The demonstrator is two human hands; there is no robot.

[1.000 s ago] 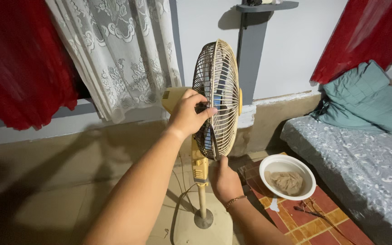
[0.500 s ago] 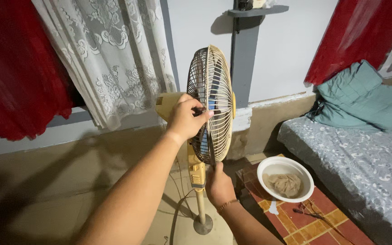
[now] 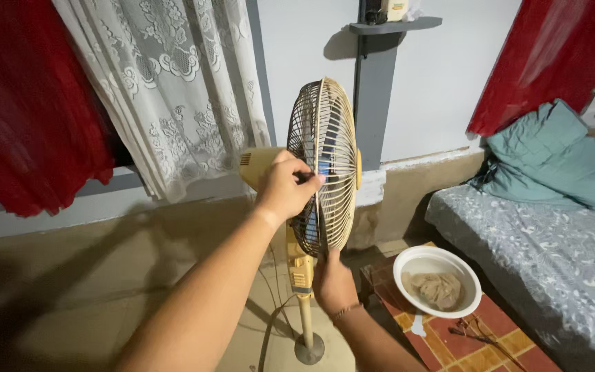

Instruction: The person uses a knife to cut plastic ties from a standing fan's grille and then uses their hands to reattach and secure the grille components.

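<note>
A yellowish pedestal fan [image 3: 325, 165] stands on the floor in front of me, its wire cage seen almost edge-on. My left hand [image 3: 285, 187] is closed on the rear of the cage, next to the motor housing [image 3: 256, 165]. My right hand [image 3: 333, 281] holds the bottom rim of the cage from below, beside the yellow stem [image 3: 301, 272]. A thin bracelet sits on that wrist. The fan's round base [image 3: 309, 348] rests on the floor.
A white bowl [image 3: 437, 262] with a brownish wet cloth sits on a red patterned mat [image 3: 476, 337] to the right. A grey mattress [image 3: 552, 262] with teal pillows [image 3: 559, 158] lies further right. Lace curtain [image 3: 173, 89] and red curtains hang behind.
The view has shifted slightly, so the fan sits a little lower and more central. Both hands keep their hold on the cage.
</note>
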